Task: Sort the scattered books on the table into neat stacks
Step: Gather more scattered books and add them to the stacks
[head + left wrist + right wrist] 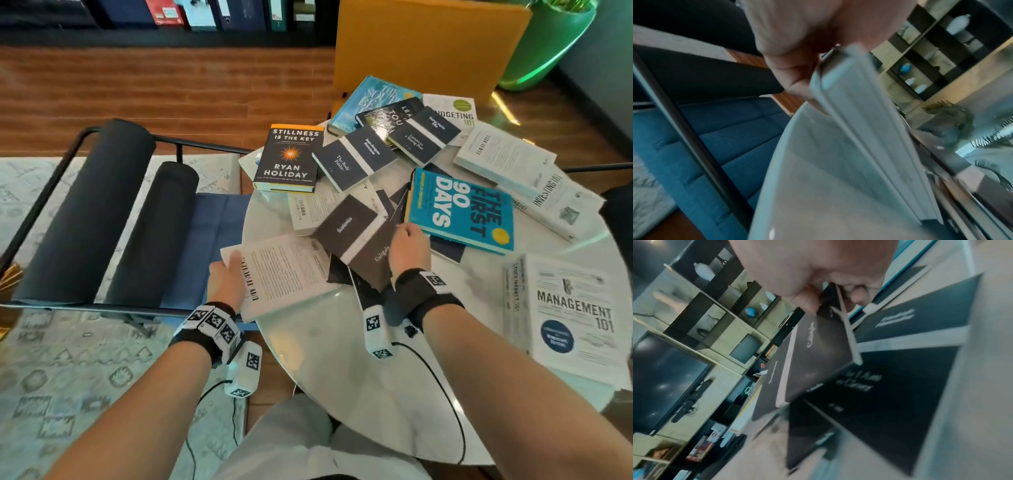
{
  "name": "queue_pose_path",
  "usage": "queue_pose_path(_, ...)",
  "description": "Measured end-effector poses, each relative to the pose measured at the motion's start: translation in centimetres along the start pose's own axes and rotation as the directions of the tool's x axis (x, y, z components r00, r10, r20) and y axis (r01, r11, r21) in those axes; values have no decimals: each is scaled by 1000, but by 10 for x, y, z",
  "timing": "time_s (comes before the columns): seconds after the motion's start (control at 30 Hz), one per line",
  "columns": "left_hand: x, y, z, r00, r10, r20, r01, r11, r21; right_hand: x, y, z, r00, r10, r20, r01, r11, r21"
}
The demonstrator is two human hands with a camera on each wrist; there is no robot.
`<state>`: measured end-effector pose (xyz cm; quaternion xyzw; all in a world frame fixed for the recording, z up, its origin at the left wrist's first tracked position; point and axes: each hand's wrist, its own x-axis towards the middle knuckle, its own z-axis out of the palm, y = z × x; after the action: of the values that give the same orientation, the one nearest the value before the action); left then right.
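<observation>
Head view. Round white desk (342,359) carrying scattered books. Landmark: blue "The First 90 Days" book (460,209). Left of it, touching distance, right hand (409,248), its grip pinching the near-right edge of a slim dark book (354,240); long axis runs away leftward from the grip. Further left, at the desk rim, left hand (224,277), grip clasping the left edge of a white book (287,270), long axis toward the landmark.

Left wrist view. Left hand (797,48) curled round the white book (865,129), raised above the desk (807,186).

Right wrist view. Right hand (818,269) pinching the dark book (813,353), lifted above other dark books beneath. Each hand appears nearest its own book.
</observation>
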<state>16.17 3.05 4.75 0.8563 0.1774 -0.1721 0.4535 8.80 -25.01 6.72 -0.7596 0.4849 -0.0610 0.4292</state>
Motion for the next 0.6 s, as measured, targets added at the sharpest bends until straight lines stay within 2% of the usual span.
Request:
queue_pose_path(0.17, -24, 10, -22, 995, 21, -99, -27, 998, -57, -6, 35, -27, 996, 73, -59, -85, 970, -227)
queue_pose_path(0.23, -31, 15, -32, 994, 43, -104, -55, 992, -112, -13, 40, -31, 996, 88, -11, -86, 929, -361)
queue_pose_path(0.3, -39, 22, -40, 987, 106, -120, -113, 992, -49, -21, 39, -32, 995, 102, 25, -76, 864, -497)
queue_pose_path(0.37, -52, 36, -47, 970, 193, -145, -185, 980, 71, -29, 30, -28, 998, 56, 37, -27, 840, -542)
queue_pose_path(0.43, -66, 49, -51, 948, 271, -167, -255, 960, 114, -39, 18, -23, 994, -62, 84, 97, 846, -524)
queue_pose_path(0.47, -71, 54, -52, 937, 302, -176, -288, 952, 101, -43, 10, -19, 982, -135, 133, 181, 869, -460)
queue_pose_path(0.5, -78, 61, -52, 926, 325, -193, -316, 946, 76, -48, 3, -17, 956, -211, 204, 273, 894, -355)
queue_pose_path(0.53, -82, 67, -51, 920, 333, -206, -333, 942, 32, -54, -3, -16, 906, -301, 297, 373, 900, -225)
queue_pose_path(0.57, -87, 74, -48, 921, 324, -215, -339, 940, -36, -61, -9, -16, 825, -401, 398, 476, 873, -104)
queue_pose_path(0.6, -90, 81, -45, 931, 298, -211, -330, 935, -134, -69, -14, -17, 720, -494, 486, 584, 811, -41)
